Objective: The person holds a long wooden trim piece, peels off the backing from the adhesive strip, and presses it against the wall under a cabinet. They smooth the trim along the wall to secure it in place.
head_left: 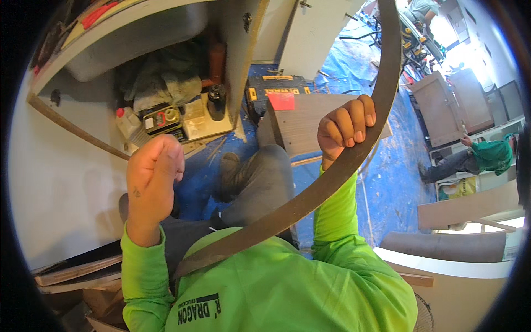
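A long, thin brown strip [293,208], flat and seemingly bowed in this wide view, runs from beside my chest up past the top edge of the view. My right hand [348,128] is closed around the strip's left edge, with its fingers curled toward me. On the other side, my left hand [155,176] is raised in front of the open cabinet [246,72], fingers curled in and thumb on top. Whatever it may hold is hidden. Both hands are apart from each other.
Inside the cabinet stand a white jug [128,124], a metal can [164,120] and a dark bottle [217,103]. A brown wood-grain box [310,119] lies ahead on blue floor sheeting [381,202]. A person in green [492,156] is at the right; another works far off.
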A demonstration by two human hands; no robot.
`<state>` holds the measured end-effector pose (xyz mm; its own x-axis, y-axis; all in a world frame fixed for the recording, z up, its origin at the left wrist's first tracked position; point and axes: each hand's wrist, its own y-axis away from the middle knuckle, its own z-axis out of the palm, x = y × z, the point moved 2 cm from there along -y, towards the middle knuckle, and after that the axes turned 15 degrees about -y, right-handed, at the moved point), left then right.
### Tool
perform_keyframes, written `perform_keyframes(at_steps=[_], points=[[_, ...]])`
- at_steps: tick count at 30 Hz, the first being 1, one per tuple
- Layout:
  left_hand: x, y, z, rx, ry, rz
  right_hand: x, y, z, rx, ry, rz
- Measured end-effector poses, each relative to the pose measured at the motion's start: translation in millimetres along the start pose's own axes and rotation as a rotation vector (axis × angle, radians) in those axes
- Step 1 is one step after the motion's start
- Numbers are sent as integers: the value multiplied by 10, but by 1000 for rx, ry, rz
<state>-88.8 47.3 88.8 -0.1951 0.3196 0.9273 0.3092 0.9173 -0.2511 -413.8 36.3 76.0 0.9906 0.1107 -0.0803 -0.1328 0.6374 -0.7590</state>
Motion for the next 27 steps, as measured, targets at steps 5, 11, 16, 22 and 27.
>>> perform_keyframes(at_steps=[5,11,16,22,27], points=[[-52,39,69,-25,-234,46,-86,-12,57,-71,20,-6],[-72,16,106,-44,-342,76,-85,-23,63,-98,41,4],[-45,-42,164,-46,-511,228,-53,6,55,-56,75,-3],[-99,-126,156,-2,-393,-45,85,79,54,323,314,-36],[89,-362,164,-66,-510,-31,356,27,126,644,621,-180]])
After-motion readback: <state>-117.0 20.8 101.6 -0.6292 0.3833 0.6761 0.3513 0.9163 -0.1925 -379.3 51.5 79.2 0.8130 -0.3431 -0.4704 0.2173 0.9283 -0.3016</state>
